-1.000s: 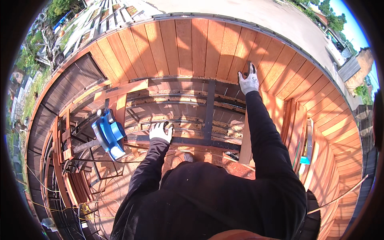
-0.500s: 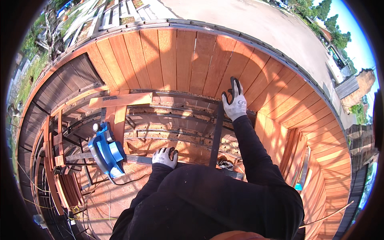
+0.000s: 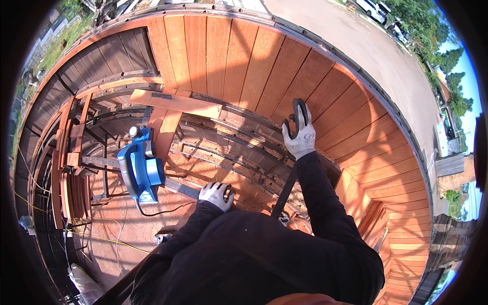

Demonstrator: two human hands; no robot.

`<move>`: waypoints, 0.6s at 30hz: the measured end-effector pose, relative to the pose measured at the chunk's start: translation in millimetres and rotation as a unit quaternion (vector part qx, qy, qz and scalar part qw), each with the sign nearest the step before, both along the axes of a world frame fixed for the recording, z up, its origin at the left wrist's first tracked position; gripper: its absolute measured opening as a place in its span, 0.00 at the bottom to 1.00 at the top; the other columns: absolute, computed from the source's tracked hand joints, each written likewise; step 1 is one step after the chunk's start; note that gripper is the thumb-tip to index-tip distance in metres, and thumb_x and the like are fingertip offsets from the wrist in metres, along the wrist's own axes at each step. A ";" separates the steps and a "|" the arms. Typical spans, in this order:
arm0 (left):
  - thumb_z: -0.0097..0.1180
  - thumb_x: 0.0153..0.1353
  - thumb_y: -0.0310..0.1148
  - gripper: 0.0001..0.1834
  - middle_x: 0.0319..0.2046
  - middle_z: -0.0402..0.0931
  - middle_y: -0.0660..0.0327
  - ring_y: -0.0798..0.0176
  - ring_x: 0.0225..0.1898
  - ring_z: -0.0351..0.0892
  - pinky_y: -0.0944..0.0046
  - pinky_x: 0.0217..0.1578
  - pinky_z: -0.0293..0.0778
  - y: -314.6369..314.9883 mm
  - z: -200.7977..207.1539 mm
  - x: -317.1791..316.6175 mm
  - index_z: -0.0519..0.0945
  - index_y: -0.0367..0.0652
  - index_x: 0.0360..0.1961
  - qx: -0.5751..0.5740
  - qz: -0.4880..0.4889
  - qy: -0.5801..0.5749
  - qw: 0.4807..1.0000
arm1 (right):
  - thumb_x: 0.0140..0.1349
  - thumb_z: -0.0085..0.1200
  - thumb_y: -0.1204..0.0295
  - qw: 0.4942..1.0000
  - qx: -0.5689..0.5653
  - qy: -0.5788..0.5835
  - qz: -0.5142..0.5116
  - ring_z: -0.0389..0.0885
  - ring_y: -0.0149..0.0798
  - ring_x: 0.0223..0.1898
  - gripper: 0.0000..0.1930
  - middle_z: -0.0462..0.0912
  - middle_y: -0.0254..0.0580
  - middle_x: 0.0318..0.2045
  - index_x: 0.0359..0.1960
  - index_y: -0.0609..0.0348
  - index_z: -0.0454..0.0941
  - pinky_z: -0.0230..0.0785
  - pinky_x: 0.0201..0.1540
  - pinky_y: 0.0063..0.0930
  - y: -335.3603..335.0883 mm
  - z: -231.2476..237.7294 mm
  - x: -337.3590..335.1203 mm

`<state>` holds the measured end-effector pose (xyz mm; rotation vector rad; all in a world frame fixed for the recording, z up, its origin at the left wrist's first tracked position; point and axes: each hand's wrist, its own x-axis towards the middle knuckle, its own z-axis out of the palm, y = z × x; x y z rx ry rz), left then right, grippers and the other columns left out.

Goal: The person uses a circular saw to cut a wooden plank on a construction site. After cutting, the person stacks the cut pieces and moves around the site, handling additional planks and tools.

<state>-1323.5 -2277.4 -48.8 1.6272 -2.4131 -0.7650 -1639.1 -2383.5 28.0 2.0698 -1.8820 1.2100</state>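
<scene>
My right hand, in a white glove with dark fingertips, lies palm down at the inner edge of the reddish wooden boards, its fingers stretched out and thumb apart. It holds nothing. My left hand, gloved alike, is closed over a dark flat metal bar, with its fingertips bent out of sight. Left of it, a blue electric hand planer rests on the frame, a black cord trailing from it. Beyond the planer, a loose board lies crosswise over another board.
Curved metal rails run below the boards, scattered with wood shavings. Dark boards line the far left. A stack of narrow planks stands at the left, with thin yellow wire on the floor. Pavement lies outside the curved rim.
The view has turned, so the boards and rails sit rotated in the picture. My left hand has shifted slightly right in the picture; my right hand stays stretched out over the boards' inner edge.
</scene>
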 end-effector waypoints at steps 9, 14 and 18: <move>0.53 0.60 0.52 0.23 0.48 0.79 0.56 0.49 0.57 0.73 0.48 0.59 0.65 -1.1 3.1 0.7 0.80 0.50 0.49 0.021 -0.004 -0.020 1.000 | 0.57 0.60 0.69 0.996 0.026 0.027 0.087 0.81 0.47 0.47 0.38 0.62 0.56 0.64 0.70 0.48 0.58 0.77 0.51 0.37 -43.3 32.0 34.4; 0.53 0.59 0.54 0.25 0.50 0.78 0.53 0.48 0.56 0.73 0.47 0.59 0.64 -1.9 6.6 1.7 0.80 0.49 0.50 0.039 -0.012 -0.030 0.999 | 0.58 0.60 0.68 0.993 0.083 -0.055 0.069 0.81 0.46 0.48 0.36 0.62 0.51 0.65 0.69 0.48 0.59 0.76 0.51 0.36 -64.7 47.7 63.0; 0.51 0.62 0.52 0.22 0.46 0.80 0.54 0.48 0.52 0.76 0.48 0.56 0.67 -1.6 2.0 1.7 0.81 0.49 0.48 0.008 -0.015 -0.031 0.999 | 0.59 0.60 0.71 0.991 0.028 -0.017 0.130 0.81 0.41 0.41 0.35 0.62 0.52 0.64 0.69 0.48 0.60 0.78 0.45 0.33 -87.7 48.2 85.3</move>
